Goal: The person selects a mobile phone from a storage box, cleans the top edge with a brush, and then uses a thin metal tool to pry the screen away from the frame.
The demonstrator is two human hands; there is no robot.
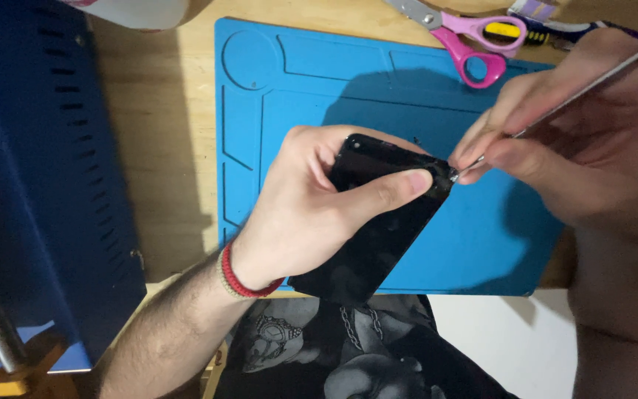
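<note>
Glossy black phone [378,222], tilted, left hand [297,214] gripping

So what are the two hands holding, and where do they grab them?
The left hand grips the black phone around its upper part. The right hand pinches a thin metal tool near its tip.

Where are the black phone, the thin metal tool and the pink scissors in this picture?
black phone [378,236]: head view, on its dark glossy face.
thin metal tool [585,85]: head view, on its shaft above the right hand.
pink scissors [467,41]: head view, on the pink handles.
</note>
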